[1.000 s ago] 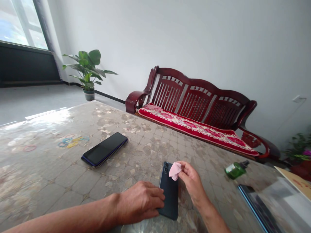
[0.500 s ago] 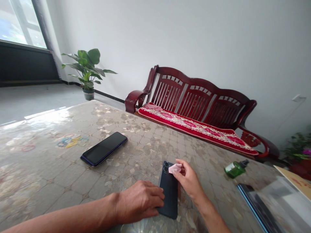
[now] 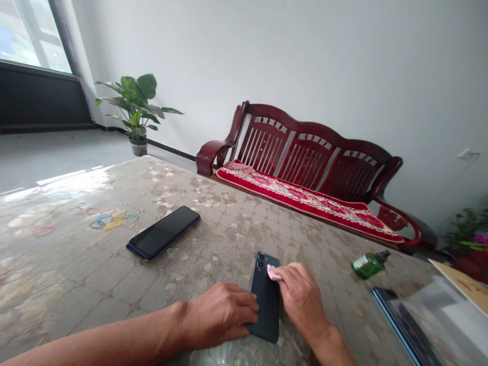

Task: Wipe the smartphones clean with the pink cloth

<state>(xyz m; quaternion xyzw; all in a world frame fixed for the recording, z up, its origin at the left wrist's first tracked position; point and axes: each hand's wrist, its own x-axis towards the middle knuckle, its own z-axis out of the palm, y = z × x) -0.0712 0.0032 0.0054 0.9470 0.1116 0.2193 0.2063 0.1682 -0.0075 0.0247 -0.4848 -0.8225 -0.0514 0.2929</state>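
1. Right hand [image 3: 303,296] pinches a pink cloth [image 3: 273,273] at the far end of the dark phone [image 3: 266,307], near on the surface [image 3: 171,279].
2. Left hand [image 3: 223,312], loosely spread, touches the phone's left edge.
3. Wiping well likely needs light, even pressure.

- Daylight from window [image 3: 38,38], upper left; pane overexposed.
- Strong glare on left end of tabletop [image 3: 82,185].
- Wall [image 3: 324,61] dimmer rightward.
- Edges stretched; flowers [image 3: 481,239] at right soft.

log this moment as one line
left hand: touching dark smartphone | right hand: pinching pink cloth near camera end | dark smartphone: camera side up
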